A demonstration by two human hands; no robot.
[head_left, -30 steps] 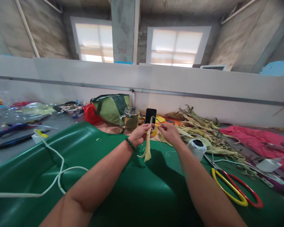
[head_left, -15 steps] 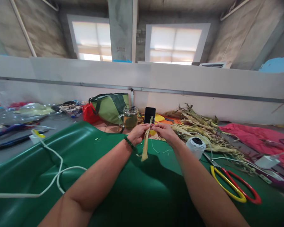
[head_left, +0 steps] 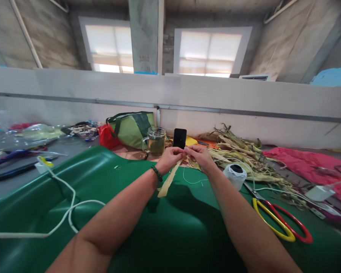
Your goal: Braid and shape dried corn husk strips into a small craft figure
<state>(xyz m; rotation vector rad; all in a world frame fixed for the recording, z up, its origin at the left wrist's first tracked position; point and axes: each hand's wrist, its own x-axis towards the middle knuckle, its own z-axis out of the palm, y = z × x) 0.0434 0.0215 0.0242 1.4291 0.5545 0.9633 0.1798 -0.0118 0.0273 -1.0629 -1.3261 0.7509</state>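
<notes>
Near the middle of the view, my left hand (head_left: 170,159) pinches a pale dried husk strip (head_left: 168,182), whose wide end hangs down to the left over the green sheet (head_left: 125,212). My right hand (head_left: 199,156) meets it fingertip to fingertip, closed on the top part of the same husk. Just behind my hands a black phone (head_left: 179,138) stands upright. Thin white thread lies on the sheet right of the husk. A white thread spool (head_left: 235,176) stands beside my right forearm. The fingers hide the upper end of the husk.
Scissors (head_left: 272,216) with yellow and red handles lie at the right. Behind them is a heap of dried husks (head_left: 244,155) and pink cloth (head_left: 304,161). A glass mug (head_left: 156,142) and green bag (head_left: 136,131) stand at the back. A white cable (head_left: 71,189) crosses the left.
My hands have come together at the fingertips. The husk has tilted, its lower end swinging left, and its top no longer sticks up above my fingers.
</notes>
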